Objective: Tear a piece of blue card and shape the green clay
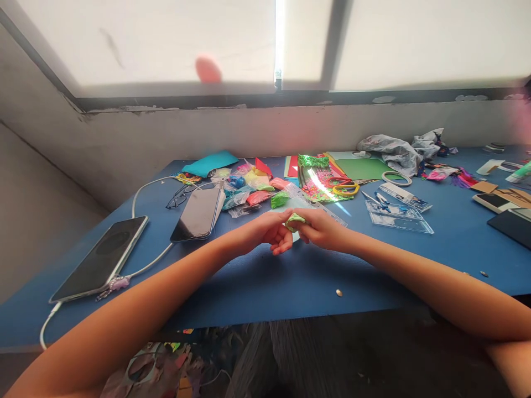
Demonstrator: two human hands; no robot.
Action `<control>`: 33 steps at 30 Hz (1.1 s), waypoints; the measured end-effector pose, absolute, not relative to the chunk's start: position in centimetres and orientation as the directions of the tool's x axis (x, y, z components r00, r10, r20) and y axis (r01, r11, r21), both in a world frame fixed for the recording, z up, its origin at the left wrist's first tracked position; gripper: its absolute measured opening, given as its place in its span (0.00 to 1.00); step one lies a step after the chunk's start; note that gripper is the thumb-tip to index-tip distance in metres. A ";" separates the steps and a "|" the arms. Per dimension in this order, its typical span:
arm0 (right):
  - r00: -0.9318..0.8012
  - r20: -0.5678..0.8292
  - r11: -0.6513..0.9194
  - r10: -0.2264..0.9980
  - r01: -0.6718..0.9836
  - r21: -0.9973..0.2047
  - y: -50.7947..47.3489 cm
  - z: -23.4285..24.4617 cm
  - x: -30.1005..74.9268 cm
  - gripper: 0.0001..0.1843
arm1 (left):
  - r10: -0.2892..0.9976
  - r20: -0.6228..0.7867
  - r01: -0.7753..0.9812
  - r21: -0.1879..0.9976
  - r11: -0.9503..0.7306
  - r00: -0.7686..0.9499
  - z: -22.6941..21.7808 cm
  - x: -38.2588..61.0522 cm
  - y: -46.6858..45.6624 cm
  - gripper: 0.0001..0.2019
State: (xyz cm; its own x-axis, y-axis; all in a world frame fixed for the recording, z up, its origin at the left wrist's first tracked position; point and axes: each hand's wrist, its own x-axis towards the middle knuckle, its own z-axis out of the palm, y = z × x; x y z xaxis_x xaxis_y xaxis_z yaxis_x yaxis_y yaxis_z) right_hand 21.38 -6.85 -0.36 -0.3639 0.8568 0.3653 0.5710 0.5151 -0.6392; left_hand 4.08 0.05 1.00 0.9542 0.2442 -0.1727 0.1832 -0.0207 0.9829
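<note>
A small lump of light green clay (295, 222) is pinched between my two hands, above the blue table. My left hand (271, 229) has its thumb against the clay's left side, with its other fingers curled below. On the other side, my right hand (322, 228) is closed on the clay with thumb and fingers. Part of the lump is hidden by the fingertips. Just behind the hands lie a clear ruler (317, 203) and a green clay packet (280, 199). A pale sheet or disc under the hands is mostly covered.
Several bagged colored clays (244, 188) pile up behind. Scissors (343, 186), a tape ring (396, 178) and clear plastic cases (398, 215) lie to the right. On the left are two phones (102, 257) (197, 214), a white cable (151, 264) and glasses (178, 196). A small metallic disc (339, 293) rests near the front edge.
</note>
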 end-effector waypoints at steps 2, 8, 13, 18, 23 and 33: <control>-0.371 0.304 0.468 0.877 0.525 -0.710 -6.9 -0.2 21.5 0.15 | 0.257 -0.149 0.157 0.988 -0.012 0.955 1.1 4.1 0.0 0.29; -0.245 0.130 0.205 0.961 0.314 -0.927 -6.7 0.0 21.5 0.38 | 0.363 -0.015 0.029 0.999 -0.033 0.932 1.1 4.1 0.1 0.30; -0.261 -0.041 0.067 0.964 0.393 -0.917 -6.6 -0.1 21.2 0.33 | 0.495 0.104 -0.066 0.993 -0.093 0.862 0.6 4.3 -0.1 0.26; -0.359 -0.036 0.141 0.933 0.453 -0.880 -6.9 0.0 21.0 0.33 | 0.516 0.092 -0.023 0.990 -0.139 0.852 0.5 4.2 -0.5 0.27; -0.322 0.094 0.250 0.942 0.485 -0.838 -6.9 0.0 21.4 0.30 | 0.490 0.095 -0.017 0.987 -0.162 0.867 0.6 4.1 -0.4 0.26; -0.187 0.434 0.468 0.881 0.466 -0.750 -6.9 0.0 22.0 0.20 | 0.380 -0.050 -0.006 0.989 0.146 0.924 0.4 4.2 0.5 0.31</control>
